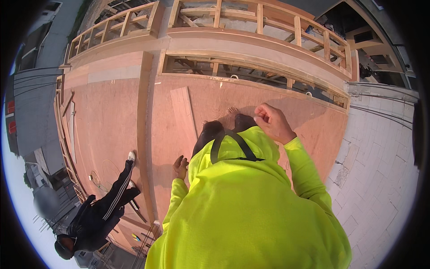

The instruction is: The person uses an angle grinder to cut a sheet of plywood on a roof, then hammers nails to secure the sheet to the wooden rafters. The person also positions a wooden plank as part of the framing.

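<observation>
Left hand (180,168), right hand (275,124) above plywood (215,99); grips unclear.

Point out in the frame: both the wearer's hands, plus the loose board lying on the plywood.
left hand (180,168): head view, middle of the hand
right hand (275,124): head view, back of the hand
loose board (184,110): head view, middle of its upper face

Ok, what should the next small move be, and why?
Probably bring the left hand forward and down toward the narrow board: it lies flat on the plywood deck ahead of that hand, and neither hand touches it. Whether the right hand pinches something small, I cannot tell.
</observation>
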A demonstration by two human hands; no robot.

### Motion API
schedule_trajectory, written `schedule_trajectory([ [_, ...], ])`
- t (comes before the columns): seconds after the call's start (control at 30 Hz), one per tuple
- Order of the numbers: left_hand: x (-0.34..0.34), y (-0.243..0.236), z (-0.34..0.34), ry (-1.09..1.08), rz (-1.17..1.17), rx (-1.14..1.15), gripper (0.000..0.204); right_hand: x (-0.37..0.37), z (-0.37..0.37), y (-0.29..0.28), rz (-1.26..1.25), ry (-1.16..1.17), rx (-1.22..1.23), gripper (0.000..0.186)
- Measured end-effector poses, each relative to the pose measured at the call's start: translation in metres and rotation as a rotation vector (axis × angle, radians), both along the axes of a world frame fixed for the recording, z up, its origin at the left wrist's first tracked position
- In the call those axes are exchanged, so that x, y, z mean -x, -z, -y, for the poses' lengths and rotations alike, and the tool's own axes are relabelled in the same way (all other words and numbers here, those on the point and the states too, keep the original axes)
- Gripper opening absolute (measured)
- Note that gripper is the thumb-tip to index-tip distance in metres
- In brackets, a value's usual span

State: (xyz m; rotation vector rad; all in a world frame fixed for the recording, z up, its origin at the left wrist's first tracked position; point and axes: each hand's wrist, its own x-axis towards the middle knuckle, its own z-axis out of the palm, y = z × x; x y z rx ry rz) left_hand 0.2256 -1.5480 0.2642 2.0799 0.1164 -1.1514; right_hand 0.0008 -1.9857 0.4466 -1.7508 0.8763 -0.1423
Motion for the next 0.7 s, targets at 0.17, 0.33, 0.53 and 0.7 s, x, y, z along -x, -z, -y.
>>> schedule_trajectory([
  [0.17,0.019,0.000,-0.007,-0.056,0.122,-0.039,0.059,0.107,-0.005,0.156,-0.652,-0.325,0.173,0.024],
  [0.33,0.047,-0.010,-0.003,-0.090,0.183,-0.115,0.058,0.238,-0.005,0.277,-0.793,-0.434,0.107,0.032],
  [0.53,0.100,0.002,-0.004,-0.235,0.141,-0.183,0.057,0.133,0.072,0.237,-0.512,-0.325,-0.008,0.028],
  [0.7,0.113,-0.012,0.011,-0.301,0.138,-0.192,0.059,0.020,0.128,0.183,-0.376,-0.168,-0.117,0.030],
])
